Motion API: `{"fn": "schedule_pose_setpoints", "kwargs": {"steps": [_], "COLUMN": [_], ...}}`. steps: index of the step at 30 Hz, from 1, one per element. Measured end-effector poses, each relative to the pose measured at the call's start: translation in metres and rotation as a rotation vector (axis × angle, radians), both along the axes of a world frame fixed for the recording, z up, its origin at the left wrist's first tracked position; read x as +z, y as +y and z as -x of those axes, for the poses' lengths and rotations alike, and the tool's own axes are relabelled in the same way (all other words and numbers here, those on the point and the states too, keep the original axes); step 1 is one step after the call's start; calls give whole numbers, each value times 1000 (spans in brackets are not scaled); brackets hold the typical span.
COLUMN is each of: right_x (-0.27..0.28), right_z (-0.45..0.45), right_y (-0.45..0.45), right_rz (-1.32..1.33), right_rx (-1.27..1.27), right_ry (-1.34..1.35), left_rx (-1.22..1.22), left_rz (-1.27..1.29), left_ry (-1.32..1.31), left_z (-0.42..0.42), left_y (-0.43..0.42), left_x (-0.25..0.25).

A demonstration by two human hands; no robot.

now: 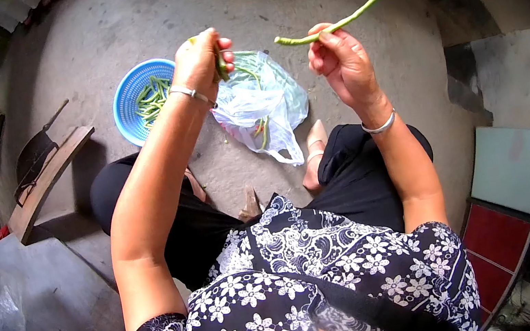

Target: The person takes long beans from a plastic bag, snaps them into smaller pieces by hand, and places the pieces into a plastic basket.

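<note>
My right hand (348,68) pinches a long green bean (360,10) between thumb and fingers, and the bean's far end bends upward. My left hand (196,62) is closed around green bean pieces (221,65), partly hidden by the fingers. Below and left of it, a blue plastic basket (124,103) on the floor holds several short bean pieces (154,100). Between my feet and hands lies a translucent plastic bag (269,106), with long beans showing inside.
On the left are a wooden plank (49,179) with a dark blade-like tool (35,157) and a grey slab (78,299). Pale panels (510,161) and red tiles (497,232) stand at right. Concrete floor (239,3) surrounds the basket.
</note>
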State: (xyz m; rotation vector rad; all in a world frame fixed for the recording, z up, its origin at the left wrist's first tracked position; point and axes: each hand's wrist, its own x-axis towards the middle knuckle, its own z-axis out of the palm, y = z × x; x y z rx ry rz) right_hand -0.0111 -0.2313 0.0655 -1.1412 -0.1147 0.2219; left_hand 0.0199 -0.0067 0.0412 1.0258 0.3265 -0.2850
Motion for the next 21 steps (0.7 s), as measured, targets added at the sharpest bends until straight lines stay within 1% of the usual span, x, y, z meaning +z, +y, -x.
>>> {"fn": "schedule_pose_setpoints", "kwargs": {"steps": [1, 3, 4, 5, 7, 11, 12, 13, 15, 21], "right_x": [2, 2, -2, -4, -5, -5, -6, -6, -4, 1], "right_z": [0, 3, 3, 5, 9, 10, 6, 2, -7, -6], "right_y": [1, 5, 7, 11, 19, 19, 14, 8, -2, -1], "right_rz": [19, 58, 91, 145, 251, 247, 169, 7, -187, -77], "right_rx": [64, 188, 240, 237, 231, 131, 126, 128, 137, 134], "right_ry": [19, 70, 59, 53, 33, 59, 99, 151, 197, 161], "left_rx": [-57, -292, -410, -527, -671, -684, -685, -669, -632, -676], "left_rz": [15, 127, 140, 153, 257, 180, 165, 153, 132, 176], "left_ry": [-32, -31, -32, -37, -96, -98, -95, -81, -55, -16], "left_z": [3, 11, 14, 15, 21, 19, 19, 20, 21, 23], "left_y": [-3, -9, -12, -14, -19, -19, -19, -18, -18, -17], "left_x": [3, 8, 8, 8, 19, 4, 5, 6, 8, 17]}}
